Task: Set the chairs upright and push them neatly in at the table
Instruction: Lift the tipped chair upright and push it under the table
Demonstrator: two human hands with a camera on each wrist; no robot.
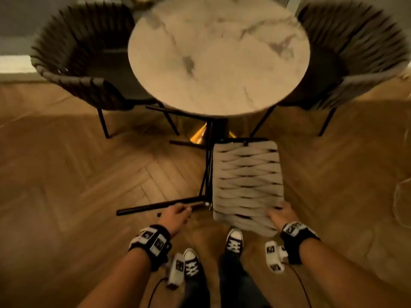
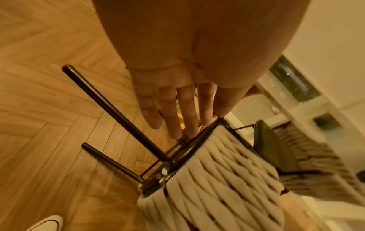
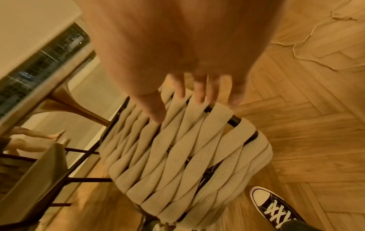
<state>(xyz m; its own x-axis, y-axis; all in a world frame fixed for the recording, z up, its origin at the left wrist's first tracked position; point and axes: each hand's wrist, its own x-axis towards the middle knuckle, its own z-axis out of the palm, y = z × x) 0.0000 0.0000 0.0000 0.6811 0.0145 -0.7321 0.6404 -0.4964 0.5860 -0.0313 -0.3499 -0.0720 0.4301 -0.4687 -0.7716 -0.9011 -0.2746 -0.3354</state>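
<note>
Touching tipped stool [image 1: 246, 183], fingers [image 3: 199, 92] straight

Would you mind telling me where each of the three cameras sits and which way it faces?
Head: looks down at the round marble table, the tipped cream woven stool, both forearms and both shoes.
Left wrist: looks along the left hand, fingers straight above the stool's black frame.
Right wrist: looks along the right hand, fingers on the webbing; one shoe shows.
Shared: the stool and the herringbone wood floor.
</note>
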